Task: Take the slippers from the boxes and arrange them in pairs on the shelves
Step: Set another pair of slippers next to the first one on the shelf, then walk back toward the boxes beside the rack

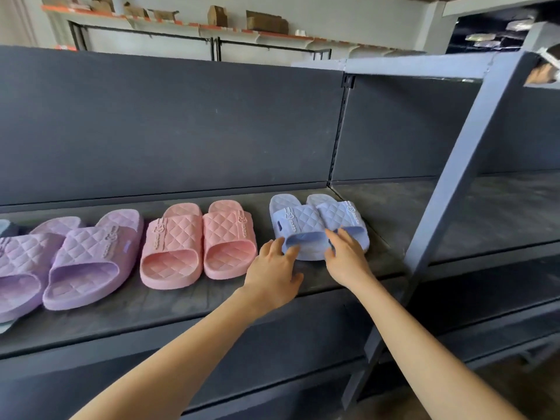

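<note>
Both hands reach over the grey shelf (181, 301). The left hand (274, 268), fingers loose and straight, touches the near end of one blue slipper (298, 225). The right hand (348, 259) lies spread on the other blue slipper (344, 213), seemingly not clasping it. A pink pair (181, 234) and a lilac pair (88, 253) stand to the left, and cardboard boxes (266, 22) sit far behind.

Slim bare forearms (181, 353) end in the bare left hand (272, 272) and right hand (348, 263).

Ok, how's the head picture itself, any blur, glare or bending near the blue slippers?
Head view: the pale blue quilted rubber slippers are sharp, in soft even light, no glare; wide-angle bend slants the dark grey metal shelf post; top right corner is blurred.
</note>
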